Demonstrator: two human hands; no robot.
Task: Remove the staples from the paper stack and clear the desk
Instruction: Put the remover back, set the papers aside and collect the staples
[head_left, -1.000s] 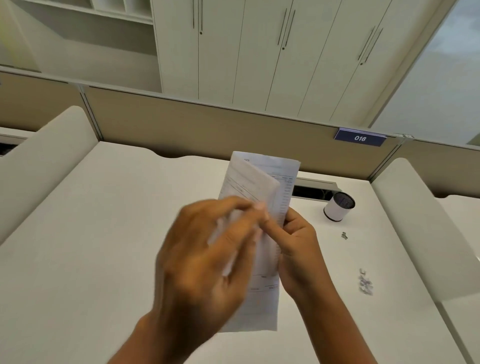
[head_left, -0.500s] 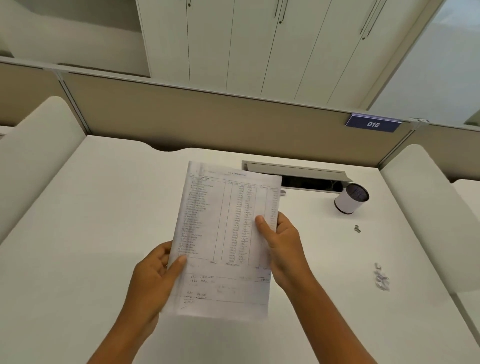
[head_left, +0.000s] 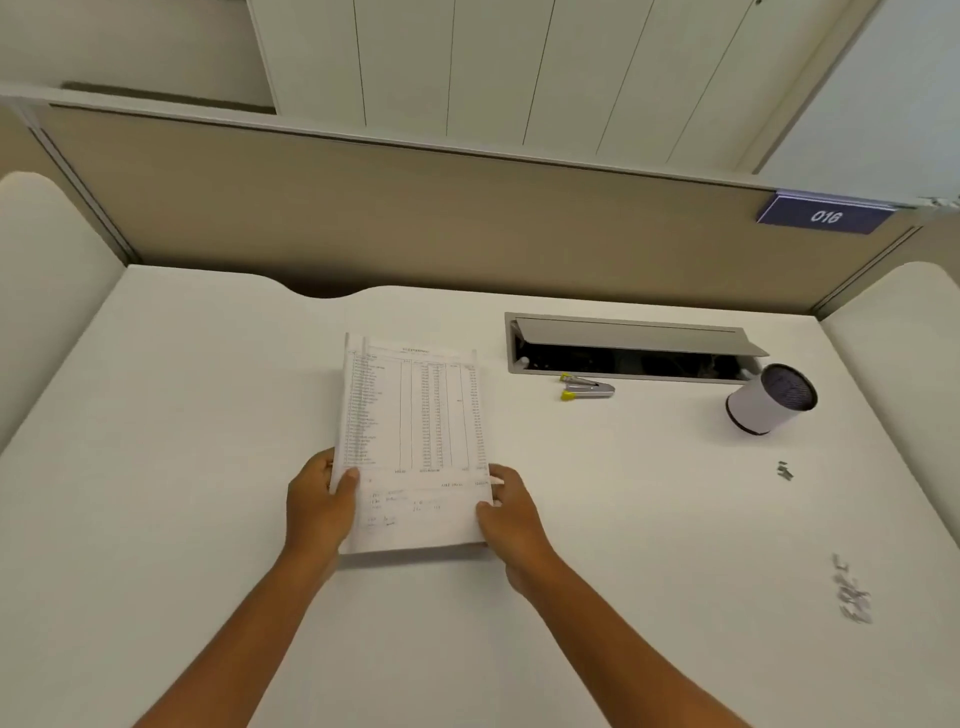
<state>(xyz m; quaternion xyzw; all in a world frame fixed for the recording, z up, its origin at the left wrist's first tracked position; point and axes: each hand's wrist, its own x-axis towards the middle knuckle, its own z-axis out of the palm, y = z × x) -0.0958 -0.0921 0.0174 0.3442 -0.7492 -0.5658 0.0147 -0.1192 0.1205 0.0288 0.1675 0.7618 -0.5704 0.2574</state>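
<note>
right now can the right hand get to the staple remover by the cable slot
Probably yes: the desk between the right hand and the staple remover is bare, but it must first release the paper stack.

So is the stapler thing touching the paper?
Apart. The head view shows bare desk between the staple remover and the paper stack.

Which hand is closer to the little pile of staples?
The right hand. It holds the paper stack's right edge, with the staple pile farther right on the desk. The left hand holds the stack's other edge, farther away.
</note>
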